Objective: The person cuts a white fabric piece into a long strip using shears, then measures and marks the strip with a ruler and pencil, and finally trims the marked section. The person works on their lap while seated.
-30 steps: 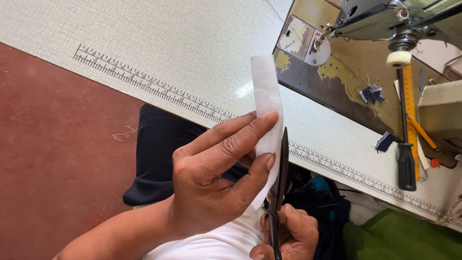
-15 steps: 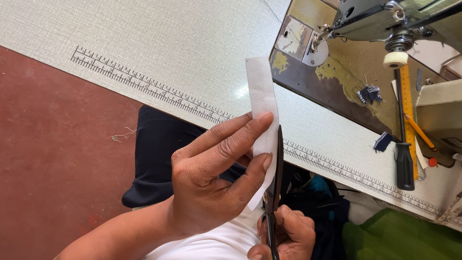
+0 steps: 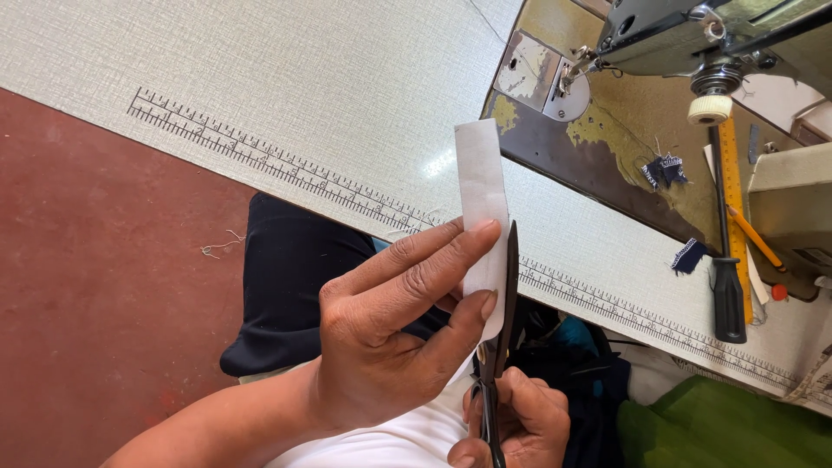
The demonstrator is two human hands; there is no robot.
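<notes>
My left hand [image 3: 390,338] pinches a narrow white strip of fabric [image 3: 481,186] and holds it upright over the table edge. My right hand [image 3: 520,425], low in the view, grips the handles of dark scissors [image 3: 504,295]. The scissor blades run up along the right edge of the strip, closed or nearly closed against it. The lower end of the strip is hidden behind my left fingers.
A pale sewing table [image 3: 286,95] with a printed ruler along its edge lies ahead. A sewing machine [image 3: 693,35] stands at the upper right, with a screwdriver [image 3: 726,260], a yellow ruler, a pencil [image 3: 754,236] and dark fabric scraps [image 3: 663,169] beside it. Red floor [image 3: 87,286] lies left.
The scissors have slid a little further up along the strip's right edge. My left hand and the strip have stayed almost in place.
</notes>
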